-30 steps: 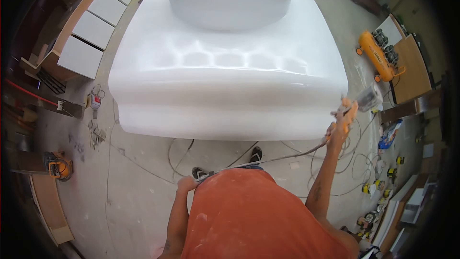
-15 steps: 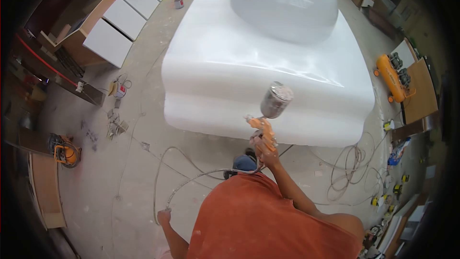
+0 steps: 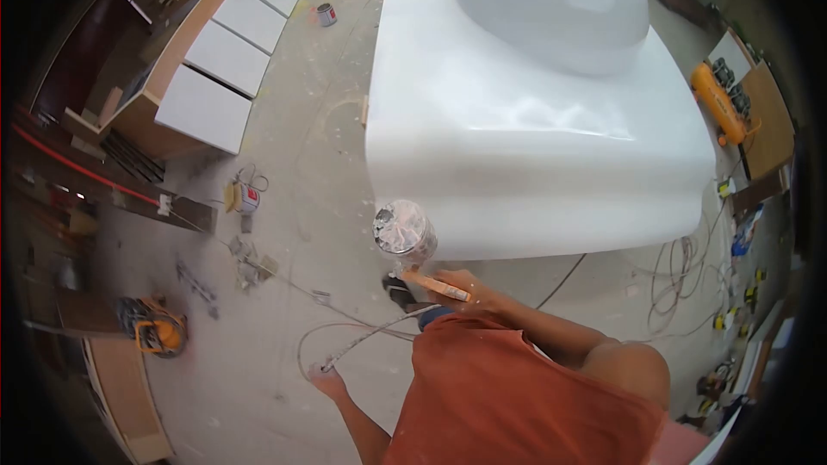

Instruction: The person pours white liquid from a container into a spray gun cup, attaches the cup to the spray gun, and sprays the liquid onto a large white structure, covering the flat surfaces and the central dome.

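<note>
My right hand (image 3: 463, 282) is wrapped round the orange handle of a spray gun (image 3: 441, 287), in front of my body. A paint-smeared metal cup sits on top of the gun, near the lower left corner of a large glossy white moulded form (image 3: 534, 189) with a rounded dome. From the gun an air hose (image 3: 369, 337) curves down to the left. My left hand (image 3: 326, 381) grips this hose low at the left, away from the form; its fingers are only partly visible.
White panels (image 3: 207, 108) lean along a wooden counter at the left. Paint cans (image 3: 326, 15) and an orange machine (image 3: 162, 333) stand on the floor. An orange air compressor (image 3: 719, 103) is at the right, with coiled hoses (image 3: 676, 280) below it.
My right hand has brought the spray gun left and lower, tilting the cup towards me. My left hand still holds the hose. The view has shifted, so the white form appears further right.
</note>
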Demonstrator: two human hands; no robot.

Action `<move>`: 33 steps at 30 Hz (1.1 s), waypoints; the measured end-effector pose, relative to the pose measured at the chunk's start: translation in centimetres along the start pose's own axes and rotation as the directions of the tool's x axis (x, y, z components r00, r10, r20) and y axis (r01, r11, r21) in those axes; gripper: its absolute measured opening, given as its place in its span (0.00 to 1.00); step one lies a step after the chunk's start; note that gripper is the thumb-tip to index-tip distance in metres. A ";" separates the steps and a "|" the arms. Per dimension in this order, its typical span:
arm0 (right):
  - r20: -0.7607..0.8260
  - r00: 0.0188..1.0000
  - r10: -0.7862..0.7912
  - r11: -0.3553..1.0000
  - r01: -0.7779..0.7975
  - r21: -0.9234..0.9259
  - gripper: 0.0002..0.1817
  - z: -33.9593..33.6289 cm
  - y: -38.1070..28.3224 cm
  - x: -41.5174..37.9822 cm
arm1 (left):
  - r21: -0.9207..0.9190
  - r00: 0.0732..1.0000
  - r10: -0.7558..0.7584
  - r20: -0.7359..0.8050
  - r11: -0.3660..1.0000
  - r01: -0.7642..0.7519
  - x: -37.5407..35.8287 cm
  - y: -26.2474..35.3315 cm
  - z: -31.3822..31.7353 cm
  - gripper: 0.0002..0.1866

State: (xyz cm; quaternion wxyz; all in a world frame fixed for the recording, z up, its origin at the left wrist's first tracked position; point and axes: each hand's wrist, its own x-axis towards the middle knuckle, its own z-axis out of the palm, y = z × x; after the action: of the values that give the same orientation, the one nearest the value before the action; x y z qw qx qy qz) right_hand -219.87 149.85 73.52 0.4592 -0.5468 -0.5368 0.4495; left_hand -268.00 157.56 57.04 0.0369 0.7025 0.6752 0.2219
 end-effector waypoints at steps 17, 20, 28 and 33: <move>-0.425 0.861 0.280 0.950 -0.186 0.250 0.15 2.8 -9.2 25.0 | -0.716 0.992 0.033 -0.122 0.690 -0.111 49.6 10.9 -0.4 0.09; -0.559 0.743 0.368 0.907 -0.153 0.393 0.16 2.9 -10.1 28.0 | -0.779 0.992 0.108 -0.058 0.616 -0.113 55.7 12.7 3.8 0.07; -0.866 0.322 0.382 0.883 0.152 0.445 0.11 6.2 -10.2 41.4 | -0.408 0.749 0.585 0.312 0.794 -0.450 72.2 9.5 17.5 0.17; -0.916 0.039 0.400 0.916 0.027 0.401 0.18 1.5 -11.5 45.2 | -0.501 0.686 0.506 0.522 0.833 -0.233 80.2 9.7 20.9 0.19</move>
State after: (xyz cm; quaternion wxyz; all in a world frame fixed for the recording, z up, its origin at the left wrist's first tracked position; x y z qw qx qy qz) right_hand -222.41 195.14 84.63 0.7143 -0.6897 0.0778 0.0893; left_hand -252.18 239.33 62.65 0.3572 0.8362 0.4025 0.1053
